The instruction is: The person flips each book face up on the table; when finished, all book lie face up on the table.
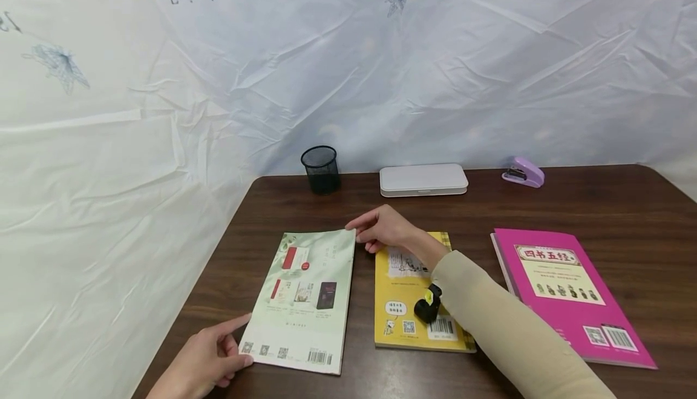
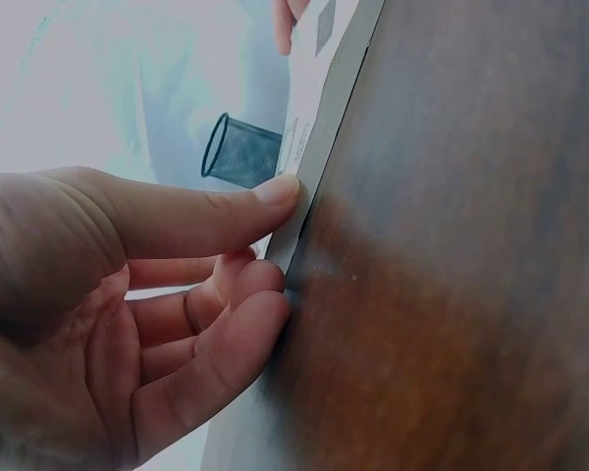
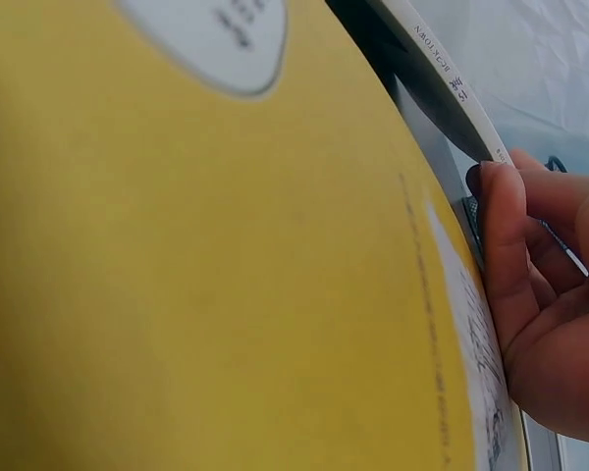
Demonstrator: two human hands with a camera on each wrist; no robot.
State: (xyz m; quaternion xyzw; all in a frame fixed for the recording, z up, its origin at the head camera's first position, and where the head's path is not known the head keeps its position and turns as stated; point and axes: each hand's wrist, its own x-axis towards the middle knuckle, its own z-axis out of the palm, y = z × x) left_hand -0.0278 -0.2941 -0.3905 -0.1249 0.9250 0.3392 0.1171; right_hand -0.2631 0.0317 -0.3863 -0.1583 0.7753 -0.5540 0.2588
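Observation:
A pale green magazine [image 1: 307,338] with pictured books and barcodes on its cover is at the left of the dark wooden table. My left hand [image 1: 202,355] pinches its near left corner, thumb [image 2: 226,214] on the upper face and fingertips at the lower edge. At the far right corner, my right hand [image 1: 388,228] grips the magazine between thumb and fingers. In the right wrist view the spine [image 3: 452,83] stands raised above the table, with a dark gap below. My right wrist passes over a yellow book [image 1: 393,290], which it partly hides.
A pink book [image 1: 550,314] lies at the right, partly behind my right sleeve [image 1: 506,320]. Along the back edge are a black mesh pen cup [image 1: 320,170], a white case [image 1: 423,180] and a purple stapler [image 1: 525,172]. White sheeting [image 1: 381,84] hangs behind the table.

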